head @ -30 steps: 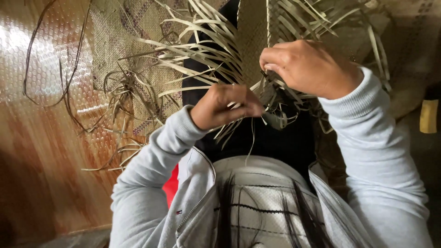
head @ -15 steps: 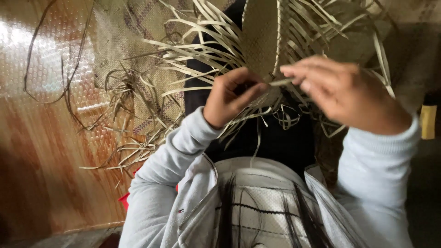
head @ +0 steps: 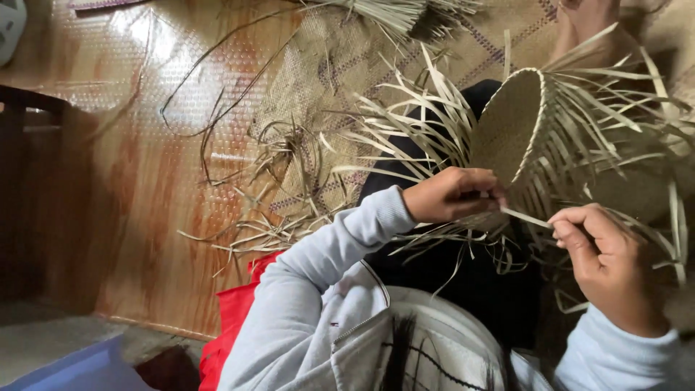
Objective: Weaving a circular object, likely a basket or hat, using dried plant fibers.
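A half-woven basket of pale dry leaf strips (head: 510, 127) stands on edge over my lap, loose strips fanning out from its rim on both sides. My left hand (head: 452, 195) pinches the woven edge at the basket's lower corner. My right hand (head: 604, 253), lower right, grips one flat strip (head: 525, 217) that runs taut from the basket edge to its fingers. Both arms are in light grey sleeves.
A woven mat (head: 340, 94) lies on the glossy wood-pattern floor (head: 145, 181), strewn with cut leaf scraps (head: 282, 174). A bundle of strips (head: 394, 11) lies at the top. A red cushion (head: 232, 318) is under me, a blue object (head: 69, 369) at the bottom left.
The view has swung left and up, showing more floor. My right hand has moved down and right, drawing a strip out from the basket edge. My left hand keeps its hold.
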